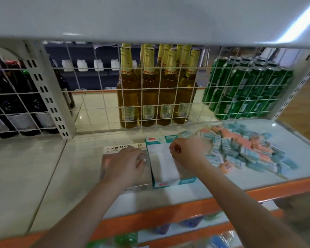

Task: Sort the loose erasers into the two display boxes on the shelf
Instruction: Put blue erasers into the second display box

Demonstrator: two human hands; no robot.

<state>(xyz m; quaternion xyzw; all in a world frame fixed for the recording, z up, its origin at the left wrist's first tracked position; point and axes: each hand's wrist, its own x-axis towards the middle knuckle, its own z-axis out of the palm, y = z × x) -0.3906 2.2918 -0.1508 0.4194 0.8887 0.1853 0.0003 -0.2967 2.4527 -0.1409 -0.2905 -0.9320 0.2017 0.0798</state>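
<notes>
Two display boxes sit side by side mid-shelf. The left box (115, 149) is pinkish grey with a printed back flap. The right box (161, 167) is white and teal, and its inside looks bare. A heap of loose erasers (240, 149) in teal and salmon wrappers lies to the right of the boxes. My left hand (125, 163) reaches down into the left box, its fingers curled round a small pale eraser (141, 157). My right hand (188, 151) hovers over the far right corner of the teal box, fingers curled, with nothing visible in them.
A white wire grid (150, 97) closes the back of the shelf, with amber bottles (150, 90) and green cans (243, 90) behind it. A shelf board hangs low overhead. The front edge (168, 212) is orange. Bare shelf surface lies to the left of the boxes.
</notes>
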